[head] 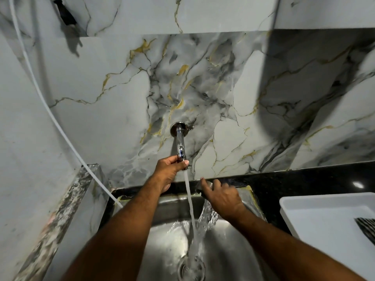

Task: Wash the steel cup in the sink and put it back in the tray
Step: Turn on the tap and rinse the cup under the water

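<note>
My left hand (169,169) is closed around the end of the chrome wall tap (180,142), and a stream of water falls from it into the steel sink (162,244). My right hand (222,196) grips the steel cup (199,188) from above, just right of the stream at the sink's back edge. The cup is blurred, mostly hidden by my fingers, and tipped so that water spills out of it into the basin. The white tray (316,218) sits on the black counter to the right.
A drain (190,268) lies at the bottom of the basin under the stream. A dark striped object (367,227) rests in the tray's right part. A white hose (60,128) runs down the left wall to the sink corner. Marble tiles back the tap.
</note>
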A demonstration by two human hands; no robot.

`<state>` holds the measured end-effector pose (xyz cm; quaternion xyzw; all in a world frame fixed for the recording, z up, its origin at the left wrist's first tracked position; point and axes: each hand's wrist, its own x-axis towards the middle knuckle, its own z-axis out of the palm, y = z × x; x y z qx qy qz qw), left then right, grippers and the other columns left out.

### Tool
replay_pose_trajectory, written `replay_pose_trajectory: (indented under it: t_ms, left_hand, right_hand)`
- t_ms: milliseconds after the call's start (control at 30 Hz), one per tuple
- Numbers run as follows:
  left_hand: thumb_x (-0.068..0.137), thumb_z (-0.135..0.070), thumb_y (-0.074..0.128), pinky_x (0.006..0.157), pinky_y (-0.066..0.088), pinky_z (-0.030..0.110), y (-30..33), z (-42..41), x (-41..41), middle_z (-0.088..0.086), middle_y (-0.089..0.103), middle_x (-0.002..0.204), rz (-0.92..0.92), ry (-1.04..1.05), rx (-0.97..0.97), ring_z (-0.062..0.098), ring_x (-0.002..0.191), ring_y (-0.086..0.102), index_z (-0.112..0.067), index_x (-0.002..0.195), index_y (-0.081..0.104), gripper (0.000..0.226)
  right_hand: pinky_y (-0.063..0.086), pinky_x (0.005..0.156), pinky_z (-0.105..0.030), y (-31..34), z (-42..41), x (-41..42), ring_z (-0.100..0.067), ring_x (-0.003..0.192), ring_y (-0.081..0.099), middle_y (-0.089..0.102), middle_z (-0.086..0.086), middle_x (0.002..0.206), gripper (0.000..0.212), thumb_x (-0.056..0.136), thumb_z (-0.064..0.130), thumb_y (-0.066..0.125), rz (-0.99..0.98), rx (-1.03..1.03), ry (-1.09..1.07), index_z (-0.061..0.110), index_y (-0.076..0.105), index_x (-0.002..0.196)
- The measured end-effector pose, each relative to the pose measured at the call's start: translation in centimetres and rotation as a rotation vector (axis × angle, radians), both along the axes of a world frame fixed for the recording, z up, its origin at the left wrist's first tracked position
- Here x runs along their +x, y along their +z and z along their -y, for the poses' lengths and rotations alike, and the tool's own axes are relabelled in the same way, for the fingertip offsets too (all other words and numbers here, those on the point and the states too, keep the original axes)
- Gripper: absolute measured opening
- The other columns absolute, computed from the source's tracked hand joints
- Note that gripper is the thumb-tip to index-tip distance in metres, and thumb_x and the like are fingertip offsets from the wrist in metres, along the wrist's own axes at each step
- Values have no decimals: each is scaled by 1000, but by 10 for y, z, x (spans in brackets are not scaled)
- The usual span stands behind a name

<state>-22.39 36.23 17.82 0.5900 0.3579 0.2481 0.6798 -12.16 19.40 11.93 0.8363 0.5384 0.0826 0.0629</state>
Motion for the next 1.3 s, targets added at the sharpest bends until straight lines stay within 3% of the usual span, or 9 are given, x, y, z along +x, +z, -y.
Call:
replay_pose_trajectory:
  t_ms: [133,267,600,700,800,900,1000,1200,1300]
  left_hand:
    - [64,-11,90,58,52,10,1,2,7,8,77,91,-67,108,100,16,81,71,-3,98,73,39]
    - [59,-22,94,64,57,30,8,16,25,4,69,83,-283,326,243,17,71,64,-17,78,54,45]
    - [75,-46,79,78,56,36,-4,32,18,0,70,93,-416,321,551,20,86,67,-15,100,61,44]
    - [85,-60,61,81,57,39,-27,41,4,4,71,104,-374,296,439,23,92,67,-12,117,61,57]
    - [98,-58,38,68,50,31,-47,58,-8,5,65,90,-331,230,222,17,77,60,-7,118,62,60]
    - [98,-61,29,84,50,42,-65,71,-11,14,68,105,-224,208,-77,26,92,62,1,127,58,74]
    - [92,-74,23,104,43,46,-67,96,-8,16,69,117,-59,80,-361,28,110,62,-2,135,53,89]
    - [88,-73,35,105,43,57,-48,154,24,29,67,122,296,3,-619,43,117,61,-1,129,62,87]
    - [92,-63,41,101,47,51,-51,188,51,30,63,127,442,50,-699,40,113,62,0,129,62,77]
  right_hand:
    - [45,58,-39,-1,2,7,-33,79,60,53,-25,107,72,95,14,51,148,-71,84,13,7,151]
    - [45,63,-39,4,1,2,-35,88,62,53,-23,117,68,98,20,48,98,-55,-19,15,7,152]
    - [51,58,-36,12,0,-11,-30,77,64,58,-18,111,71,92,24,59,56,103,-129,17,19,149]
    - [52,67,-39,25,4,-13,-32,91,65,57,-14,120,74,90,23,62,-203,237,-325,24,18,149]
    - [54,81,-41,27,10,-8,-33,100,64,65,-11,116,53,90,13,52,-711,613,-590,27,44,140]
    - [57,58,-37,24,16,-11,-32,85,65,68,-10,100,39,88,2,44,-1372,903,-795,21,60,119]
    - [46,41,-26,21,29,-12,-31,74,65,71,-17,98,37,90,2,43,-1704,977,-838,25,60,113]
    - [50,43,-31,14,71,2,-27,63,66,74,-14,93,35,87,12,44,-1577,935,-713,27,66,110]
    - [54,84,-39,19,109,26,-27,100,66,69,-4,112,33,93,32,48,-1251,857,-575,30,62,124]
